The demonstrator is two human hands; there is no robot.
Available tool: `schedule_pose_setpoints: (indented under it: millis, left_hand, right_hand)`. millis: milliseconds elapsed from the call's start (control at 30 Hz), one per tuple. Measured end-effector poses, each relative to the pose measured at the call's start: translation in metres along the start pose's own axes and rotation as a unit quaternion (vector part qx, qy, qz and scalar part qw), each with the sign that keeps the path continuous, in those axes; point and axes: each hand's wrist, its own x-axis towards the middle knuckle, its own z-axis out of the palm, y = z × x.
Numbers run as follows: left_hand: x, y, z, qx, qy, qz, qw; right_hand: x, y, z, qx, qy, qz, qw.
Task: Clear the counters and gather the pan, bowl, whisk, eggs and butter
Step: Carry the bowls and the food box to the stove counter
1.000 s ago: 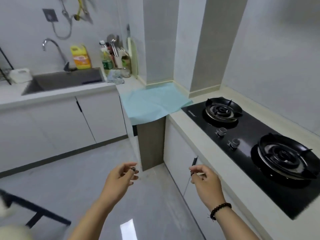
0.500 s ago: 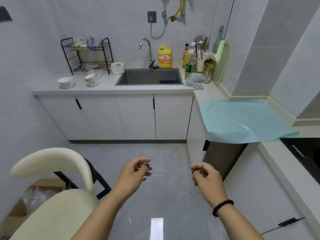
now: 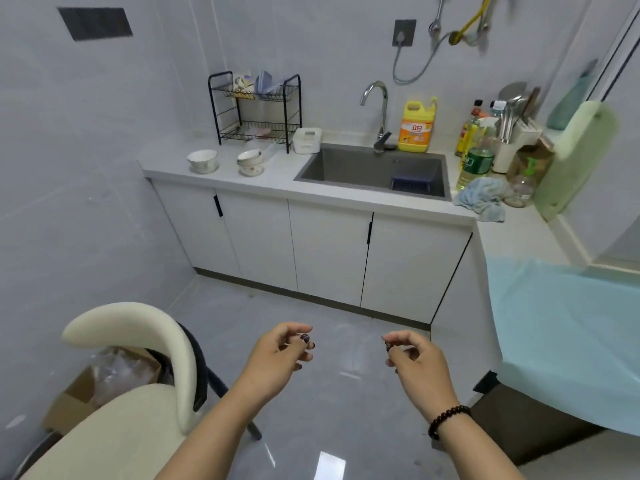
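A: We are looking for a bowl; the white bowl point(image 3: 203, 160) is sitting on the counter point(image 3: 277, 174), far ahead and to our left.

B: Our left hand point(image 3: 277, 355) is nearer; both it and our right hand point(image 3: 417, 360) are hanging loosely curled, holding nothing.

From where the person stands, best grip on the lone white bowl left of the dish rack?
Probably pinch the rim of the white bowl on its near side, coming from above: it sits upright and open-mouthed, near the counter front edge, apart from the stacked bowls. Both hands hold nothing.
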Motion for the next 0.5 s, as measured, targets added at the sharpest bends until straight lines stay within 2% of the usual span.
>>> schedule_pose_setpoints:
  millis: [267, 500]
  left_hand:
    - [0.089, 0.046, 0.022, -0.015, 0.047, -0.022, 0.999]
    - [0.156, 0.062, 0.001, -0.056, 0.090, -0.035, 0.994]
  right_hand:
    - [0.129, -0.036, 0.008, 0.007, -0.062, -0.027, 0.998]
    - [0.203, -0.058, 0.039, -0.010, -0.102, -0.034, 0.994]
